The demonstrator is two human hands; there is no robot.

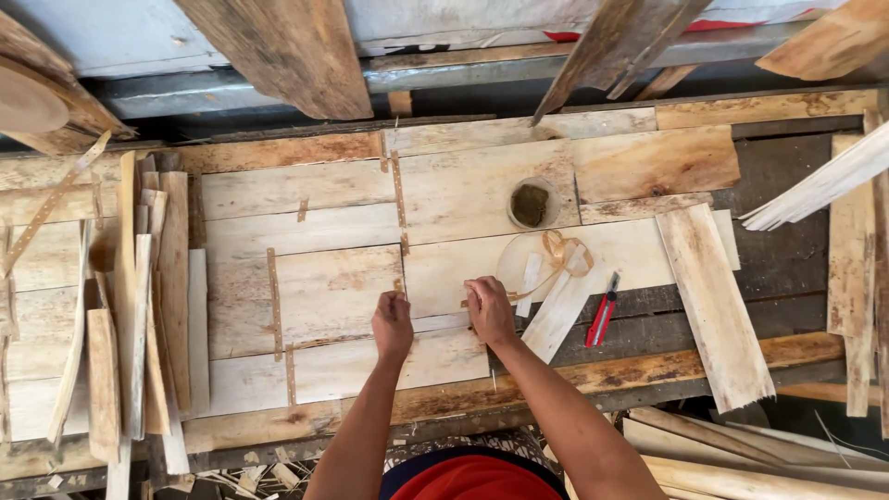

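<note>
Both hands press fingertips down on a pale, thin wood veneer sheet (435,278), left hand (393,324) and right hand (489,310) flanking a narrow brown tape strip (400,199); neither clamps anything. Flat, even pressure seems best. A red-handled cutter (602,310) lies right of the hands.

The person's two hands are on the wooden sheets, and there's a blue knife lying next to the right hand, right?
Nearly. The head view shows both hands, left and right, on the wooden sheets, and a knife lying by the right hand. But the knife is red, not blue.
</note>
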